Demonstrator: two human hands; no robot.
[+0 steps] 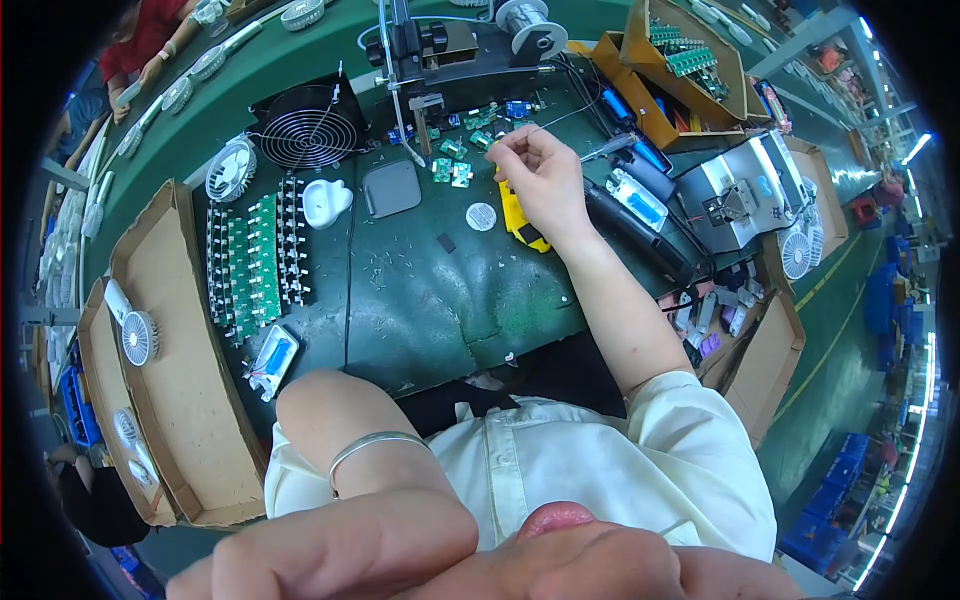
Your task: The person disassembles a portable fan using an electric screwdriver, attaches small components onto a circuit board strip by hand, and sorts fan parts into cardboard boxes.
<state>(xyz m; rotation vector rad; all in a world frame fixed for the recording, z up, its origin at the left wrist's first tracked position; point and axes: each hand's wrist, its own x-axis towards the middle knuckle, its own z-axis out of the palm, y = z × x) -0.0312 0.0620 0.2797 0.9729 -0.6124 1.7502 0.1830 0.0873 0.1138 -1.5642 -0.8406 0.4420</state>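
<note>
My right hand (540,175) is over the green work mat, thumb and fingers pinched together; whatever they hold, if anything, is too small to make out. Just under it lies a yellow and black object (515,220), partly covered by the hand. Small green circuit boards (452,172) lie left of the fingertips, beside a round white disc (481,217). My left hand (330,545) is raised close to the camera at the bottom left, a silver bracelet (380,440) on that arm. Its fingers are bent, their tips outside the view.
A black fan (310,137), a grey square lid (392,189) and rows of green boards (262,260) stand left. A solder spool (526,28) is behind, cardboard boxes (175,360) at the left. A white device (745,190) sits right. Another person's arm (152,72) shows top left.
</note>
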